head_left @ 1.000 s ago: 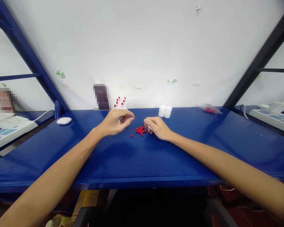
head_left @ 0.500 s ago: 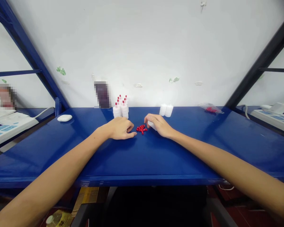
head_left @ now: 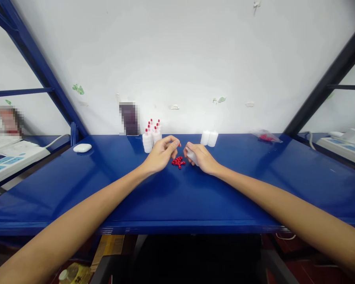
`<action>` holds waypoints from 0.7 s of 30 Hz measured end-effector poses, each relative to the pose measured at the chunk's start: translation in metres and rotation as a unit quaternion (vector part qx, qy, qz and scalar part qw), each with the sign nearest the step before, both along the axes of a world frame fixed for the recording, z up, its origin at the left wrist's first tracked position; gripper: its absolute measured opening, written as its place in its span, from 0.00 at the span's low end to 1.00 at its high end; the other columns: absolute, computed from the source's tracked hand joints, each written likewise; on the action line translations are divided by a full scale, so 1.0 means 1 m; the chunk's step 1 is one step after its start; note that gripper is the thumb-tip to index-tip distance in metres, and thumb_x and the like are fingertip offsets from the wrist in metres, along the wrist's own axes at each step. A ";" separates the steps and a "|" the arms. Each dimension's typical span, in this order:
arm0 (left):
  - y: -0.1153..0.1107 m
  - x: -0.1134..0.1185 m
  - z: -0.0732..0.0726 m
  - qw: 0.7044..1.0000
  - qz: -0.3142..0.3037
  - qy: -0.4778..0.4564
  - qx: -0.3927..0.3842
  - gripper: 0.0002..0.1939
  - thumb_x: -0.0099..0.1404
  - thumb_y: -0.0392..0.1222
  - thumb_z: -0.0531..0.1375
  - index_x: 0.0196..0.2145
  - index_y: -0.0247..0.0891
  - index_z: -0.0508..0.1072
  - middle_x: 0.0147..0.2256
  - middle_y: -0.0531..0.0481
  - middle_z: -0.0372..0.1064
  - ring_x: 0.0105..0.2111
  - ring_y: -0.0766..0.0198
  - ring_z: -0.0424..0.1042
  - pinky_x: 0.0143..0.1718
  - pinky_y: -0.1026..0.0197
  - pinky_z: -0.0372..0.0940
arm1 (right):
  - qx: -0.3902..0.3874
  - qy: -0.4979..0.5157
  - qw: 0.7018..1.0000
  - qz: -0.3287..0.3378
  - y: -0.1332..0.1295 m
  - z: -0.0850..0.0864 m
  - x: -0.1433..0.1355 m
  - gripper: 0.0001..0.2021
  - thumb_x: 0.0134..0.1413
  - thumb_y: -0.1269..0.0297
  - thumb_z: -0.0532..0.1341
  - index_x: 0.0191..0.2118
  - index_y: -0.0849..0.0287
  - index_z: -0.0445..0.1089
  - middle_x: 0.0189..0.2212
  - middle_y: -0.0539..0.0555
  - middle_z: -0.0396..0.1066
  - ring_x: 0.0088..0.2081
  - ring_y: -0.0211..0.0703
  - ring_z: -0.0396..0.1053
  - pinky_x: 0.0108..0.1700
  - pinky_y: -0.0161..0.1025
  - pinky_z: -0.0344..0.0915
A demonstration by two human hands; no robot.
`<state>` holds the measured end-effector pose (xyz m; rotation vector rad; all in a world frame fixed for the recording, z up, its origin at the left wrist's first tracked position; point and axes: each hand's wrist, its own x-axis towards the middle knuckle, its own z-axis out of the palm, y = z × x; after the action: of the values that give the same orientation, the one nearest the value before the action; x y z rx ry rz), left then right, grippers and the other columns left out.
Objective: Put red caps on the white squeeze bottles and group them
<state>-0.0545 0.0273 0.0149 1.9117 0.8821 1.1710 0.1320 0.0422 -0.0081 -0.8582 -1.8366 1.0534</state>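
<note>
Red caps point(head_left: 178, 161) lie in a small loose pile on the blue table point(head_left: 177, 201), between the two hands and slightly nearer than their fingertips. Just above the far side of that pile, the left hand point(head_left: 162, 154) pinches a single red cap point(head_left: 180, 144) at its fingertips, thumb and forefinger drawn narrow around it. To the right, the right hand point(head_left: 202, 157) has its fingers curled about a white bottle point(head_left: 192, 156), which is partly hidden by them and looks tilted; whether its top is bare I cannot tell. The fingertips of both hands point toward each other, near but apart. Beyond the left hand, toward the far edge, a cluster of red-tipped bottles point(head_left: 152, 138) stands upright in close rows. Two plain white bottles point(head_left: 209, 138) stand side by side on the far side of the right hand, near the wall point(head_left: 183, 59). Farther right lies a clear bag point(head_left: 265, 136) with red pieces in it. At the far left rests a smooth white oval object point(head_left: 82, 148), and a dark, blurred-out upright panel point(head_left: 129, 119) stands against the wall, left of the cluster.
</note>
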 end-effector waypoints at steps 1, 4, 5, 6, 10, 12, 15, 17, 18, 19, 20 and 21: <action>-0.002 0.003 -0.001 1.000 -0.015 -0.020 -0.019 0.17 0.69 0.55 0.54 0.36 0.37 0.66 0.17 0.58 0.60 0.17 0.71 0.57 0.20 0.67 0.53 | -0.010 0.010 1.000 0.009 -0.001 0.000 -0.001 0.29 0.64 0.41 0.46 0.26 0.60 0.66 0.17 0.48 0.61 0.18 0.35 0.60 0.22 0.33 0.57; -0.007 0.009 -0.004 0.997 -0.037 -0.041 -0.055 0.18 0.69 0.57 0.55 0.38 0.37 0.66 0.15 0.59 0.61 0.14 0.73 0.57 0.16 0.70 0.51 | -0.028 0.033 0.998 0.038 -0.002 -0.002 -0.004 0.30 0.64 0.40 0.45 0.25 0.60 0.66 0.17 0.49 0.62 0.18 0.35 0.60 0.22 0.33 0.57; -0.008 0.010 -0.005 0.996 -0.040 -0.044 -0.061 0.18 0.69 0.57 0.55 0.38 0.37 0.66 0.15 0.60 0.61 0.13 0.73 0.57 0.15 0.70 0.51 | -0.029 0.037 0.998 0.041 -0.003 -0.003 -0.005 0.30 0.64 0.40 0.45 0.26 0.60 0.66 0.17 0.49 0.63 0.18 0.35 0.60 0.22 0.33 0.56; -0.010 0.011 -0.007 0.996 -0.042 -0.047 -0.065 0.19 0.69 0.57 0.55 0.39 0.37 0.66 0.15 0.60 0.62 0.12 0.73 0.57 0.14 0.71 0.51 | -0.028 0.039 0.998 0.042 -0.003 -0.003 -0.005 0.30 0.64 0.40 0.45 0.26 0.60 0.66 0.17 0.49 0.63 0.18 0.34 0.60 0.23 0.33 0.56; -0.011 0.012 -0.010 0.995 -0.048 -0.060 -0.068 0.19 0.69 0.56 0.56 0.42 0.36 0.68 0.16 0.60 0.62 0.11 0.74 0.56 0.12 0.71 0.52 | -0.008 0.025 0.999 0.037 -0.006 -0.001 -0.006 0.29 0.65 0.42 0.45 0.25 0.60 0.67 0.14 0.48 0.62 0.17 0.34 0.59 0.23 0.34 0.55; -0.010 0.012 -0.011 0.995 -0.063 -0.051 -0.066 0.19 0.69 0.56 0.56 0.41 0.35 0.69 0.17 0.59 0.63 0.11 0.75 0.56 0.12 0.71 0.52 | -0.003 0.015 0.999 0.031 -0.008 0.002 -0.006 0.30 0.66 0.43 0.45 0.23 0.60 0.66 0.12 0.48 0.61 0.16 0.34 0.58 0.23 0.34 0.55; -0.008 0.012 -0.013 0.994 -0.076 -0.044 -0.061 0.19 0.70 0.56 0.56 0.40 0.34 0.71 0.19 0.57 0.64 0.14 0.74 0.58 0.14 0.71 0.53 | -0.008 0.012 0.999 0.030 -0.010 0.004 -0.007 0.30 0.65 0.44 0.45 0.21 0.60 0.66 0.12 0.49 0.62 0.16 0.35 0.59 0.22 0.34 0.56; -0.007 0.012 -0.014 0.995 -0.075 -0.047 -0.055 0.19 0.70 0.55 0.56 0.40 0.33 0.71 0.18 0.57 0.63 0.15 0.74 0.59 0.16 0.71 0.55 | -0.023 0.023 0.999 0.038 -0.010 0.005 -0.007 0.29 0.64 0.43 0.47 0.22 0.60 0.66 0.14 0.50 0.65 0.16 0.35 0.61 0.22 0.34 0.56; -0.007 0.012 -0.015 0.995 -0.075 -0.046 -0.051 0.19 0.70 0.55 0.56 0.41 0.33 0.71 0.18 0.58 0.62 0.16 0.74 0.60 0.17 0.70 0.55 | -0.030 0.027 0.998 0.042 -0.009 0.004 -0.007 0.28 0.63 0.43 0.48 0.23 0.60 0.66 0.15 0.50 0.66 0.17 0.35 0.61 0.22 0.34 0.56; -0.007 0.011 -0.015 0.995 -0.075 -0.043 -0.046 0.20 0.70 0.55 0.56 0.41 0.33 0.72 0.18 0.58 0.61 0.16 0.74 0.60 0.18 0.70 0.56 | -0.032 0.030 0.998 0.045 -0.008 0.004 -0.007 0.27 0.63 0.43 0.49 0.23 0.60 0.65 0.15 0.50 0.66 0.17 0.35 0.61 0.22 0.34 0.57; -0.007 0.011 -0.015 0.996 -0.075 -0.037 -0.040 0.20 0.69 0.55 0.56 0.42 0.33 0.72 0.18 0.58 0.61 0.17 0.73 0.59 0.19 0.70 0.56 | -0.028 0.030 0.998 0.049 -0.007 0.003 -0.007 0.26 0.62 0.44 0.50 0.22 0.59 0.64 0.15 0.50 0.65 0.17 0.35 0.61 0.22 0.35 0.56; -0.008 0.010 -0.015 0.996 -0.076 -0.027 -0.035 0.20 0.69 0.55 0.56 0.43 0.33 0.72 0.18 0.58 0.61 0.17 0.73 0.59 0.20 0.70 0.56 | -0.018 0.027 0.998 0.054 -0.006 0.002 -0.006 0.26 0.62 0.45 0.51 0.22 0.59 0.64 0.15 0.49 0.64 0.17 0.35 0.60 0.22 0.35 0.56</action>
<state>-0.0443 0.0196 -0.0003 1.8472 0.7266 1.0823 0.1258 0.0363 -0.0058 -0.7518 -1.8391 1.1696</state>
